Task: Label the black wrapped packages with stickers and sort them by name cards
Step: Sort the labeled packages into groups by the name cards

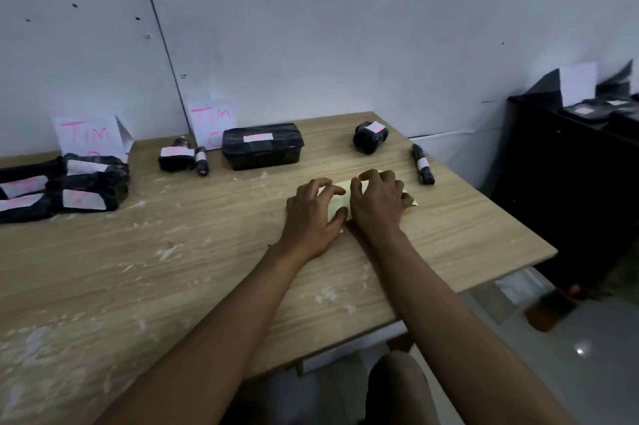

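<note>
My left hand (313, 213) and my right hand (378, 201) lie side by side on a pale yellow sheet (337, 194) that is flat on the wooden table (173, 269). The fingers of both are bent, their tips pressing on the paper; whether either pinches an edge of it I cannot tell. Only the sheet's middle strip between the hands and its right corner show.

Beyond the hands, toward the wall: a large black wrapped box (262, 146) bearing a white sticker, directly in front of a name card (211, 123) lettered "TIM" in pink. Left of the box, a small black package (176, 158) and just beside it a thin black roll (201, 161), both stickered. At far left, a cluster of black packages (65, 187) with white labels, touching one another, before a second name card (90, 137), also "TIM"; the lower lines on both cards are hidden. To the right of the box, a rounded black package (370, 136) with a sticker, and nearer the table's right edge a long black roll (422, 165) with a white band, well apart from the groups.

At right, a dark cabinet (553, 182) carries further black packages.
</note>
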